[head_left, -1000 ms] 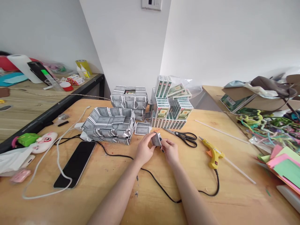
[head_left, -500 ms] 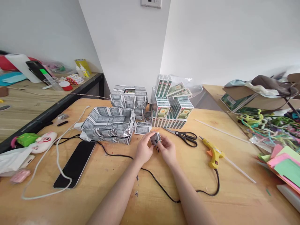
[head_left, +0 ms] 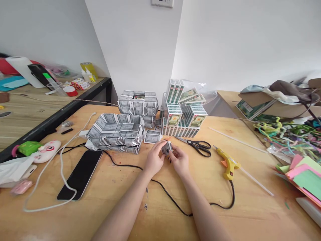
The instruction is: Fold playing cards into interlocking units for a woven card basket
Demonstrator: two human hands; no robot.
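Note:
Between my two hands is a small folded playing card (head_left: 166,148) with a grey patterned back. My left hand (head_left: 154,158) grips its left side, and my right hand (head_left: 179,160) pinches it from the right with the thumb across its face. Just beyond my fingers, loose playing cards (head_left: 152,137) lie on the table. To the left stands an open box shape built of folded cards (head_left: 115,132), with a second card structure (head_left: 137,103) behind it. Black-handled scissors (head_left: 198,146) rest right of my right hand. Farther right lies a yellow glue gun (head_left: 228,163).
Boxed card decks (head_left: 182,115) are stacked at the back. A black phone (head_left: 80,175) and a white cable (head_left: 62,167) lie at left. The glue gun's black cord (head_left: 173,199) runs under my forearms. Coloured paper (head_left: 304,179) and pipe cleaners (head_left: 288,134) lie at right.
Both hands stay in nearly the same place, still holding the card. The card appears tilted slightly differently between the fingers. Nothing else has visibly moved.

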